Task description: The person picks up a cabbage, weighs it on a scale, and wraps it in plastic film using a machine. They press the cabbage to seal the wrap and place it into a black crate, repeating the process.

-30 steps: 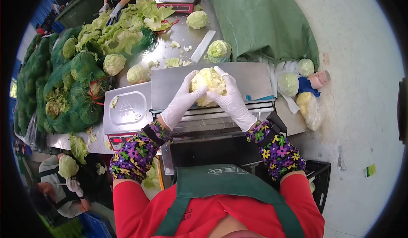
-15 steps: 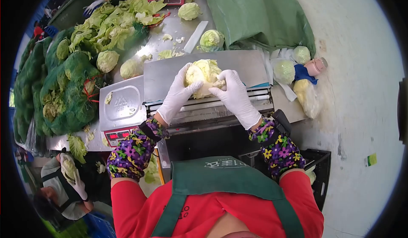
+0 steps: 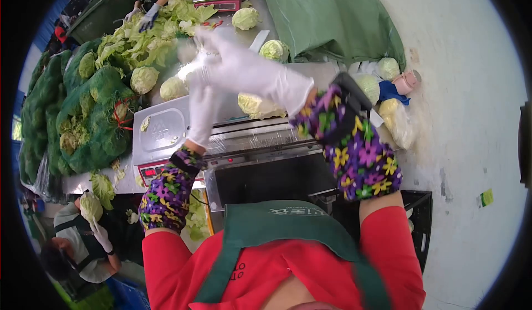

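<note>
A pale, trimmed cabbage (image 3: 259, 106) lies on the metal plate of the wrapping machine, partly covered by my right forearm and glove. My right hand (image 3: 238, 69), in a white glove, reaches across to the left above the plate, its fingers smeared by motion. Below and behind it is my left hand (image 3: 203, 113), also white-gloved and pointing away from me. Its fingers are blurred and overlapped by the right hand, so I cannot tell whether either holds anything. Film rollers (image 3: 266, 124) run along the machine's near side.
Left of the machine stands a digital scale (image 3: 162, 130); green net sacks (image 3: 91, 124) of cabbages lie beyond it. Loose leaves (image 3: 144, 41) are heaped at the back, near a co-worker's gloved hand (image 3: 148, 19). At lower left another person holds a cabbage (image 3: 91, 206). Green cloth (image 3: 332, 16) covers the far right.
Both hands have let go of the cabbage, which stays on the plate. My right hand has swung left over my left hand. The co-worker's hands at the back have shifted over the leaves.
</note>
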`<state>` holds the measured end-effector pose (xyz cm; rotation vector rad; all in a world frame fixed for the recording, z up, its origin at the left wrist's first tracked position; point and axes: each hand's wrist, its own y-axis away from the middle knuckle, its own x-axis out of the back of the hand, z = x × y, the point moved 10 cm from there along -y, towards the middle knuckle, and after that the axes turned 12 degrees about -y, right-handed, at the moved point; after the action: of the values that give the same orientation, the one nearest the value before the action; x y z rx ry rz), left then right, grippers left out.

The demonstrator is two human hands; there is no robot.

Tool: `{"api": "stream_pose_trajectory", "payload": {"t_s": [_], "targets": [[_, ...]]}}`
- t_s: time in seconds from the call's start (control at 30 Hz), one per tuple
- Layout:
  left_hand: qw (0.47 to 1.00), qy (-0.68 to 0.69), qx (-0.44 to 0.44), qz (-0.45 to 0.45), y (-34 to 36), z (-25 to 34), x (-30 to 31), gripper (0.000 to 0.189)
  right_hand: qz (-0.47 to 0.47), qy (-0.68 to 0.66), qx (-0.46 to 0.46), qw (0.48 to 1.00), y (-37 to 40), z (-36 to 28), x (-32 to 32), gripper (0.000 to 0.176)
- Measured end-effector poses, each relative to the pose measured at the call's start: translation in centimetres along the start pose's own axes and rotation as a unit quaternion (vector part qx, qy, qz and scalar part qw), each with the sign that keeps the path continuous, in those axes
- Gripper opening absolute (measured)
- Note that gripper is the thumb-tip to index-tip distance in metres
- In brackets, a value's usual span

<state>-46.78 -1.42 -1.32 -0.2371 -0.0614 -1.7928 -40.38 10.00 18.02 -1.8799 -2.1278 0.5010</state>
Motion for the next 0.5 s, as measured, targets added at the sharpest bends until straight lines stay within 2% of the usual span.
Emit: {"api": "stream_pose_trajectory", "payload": {"t_s": [0.03,0.07,0.1,0.17,0.2,0.23,0.27,0.33,0.37,0.4,0.47,0.5], "targets": [[0.998,0.020,0.044,0.037,0.2,-0.1,2.7,0.031,0.004,-0.002,0.004,1.000,-0.3,-0.3,0.8,0.049],[0.995,-0.020,0.047,0.088,0.2,-0.7,6.2,0.035,-0.005,0.099,0.054,0.994,0.0,-1.6,1.7,0.051],[0.970,-0.163,-0.064,0.168,-0.5,-1.1,10.6,0.039,-0.016,0.201,0.100,0.974,1.0,-2.9,2.5,0.053],[0.952,-0.165,-0.145,0.213,3.1,3.4,13.7,0.038,-0.118,0.375,0.073,0.917,5.3,-3.3,4.9,0.047],[0.935,-0.256,-0.167,0.180,4.4,4.6,13.9,0.040,-0.126,0.453,0.050,0.881,7.9,-2.6,7.3,0.049],[0.887,-0.387,-0.230,0.101,5.7,5.2,13.1,0.042,-0.139,0.523,0.042,0.840,10.5,-2.1,9.3,0.050],[0.813,-0.505,-0.288,0.017,7.2,4.8,11.5,0.044,-0.163,0.604,0.032,0.780,13.1,-1.2,10.9,0.055],[0.740,-0.576,-0.338,-0.082,9.3,3.8,8.4,0.047,-0.215,0.666,-0.006,0.714,17.4,1.4,13.8,0.069],[0.683,-0.636,-0.339,-0.118,9.7,2.7,7.0,0.054,-0.250,0.690,-0.027,0.679,19.0,2.8,14.5,0.071],[0.685,-0.634,-0.340,-0.118,9.8,3.0,6.1,0.054,-0.283,0.710,-0.046,0.643,20.5,4.3,15.2,0.074],[0.644,-0.659,-0.325,-0.210,9.7,2.7,2.8,0.059,-0.305,0.696,-0.022,0.650,21.6,6.0,15.6,0.073],[0.621,-0.663,-0.345,-0.237,9.8,2.6,1.4,0.062,-0.316,0.680,-0.006,0.662,21.7,6.7,15.1,0.067]]}}
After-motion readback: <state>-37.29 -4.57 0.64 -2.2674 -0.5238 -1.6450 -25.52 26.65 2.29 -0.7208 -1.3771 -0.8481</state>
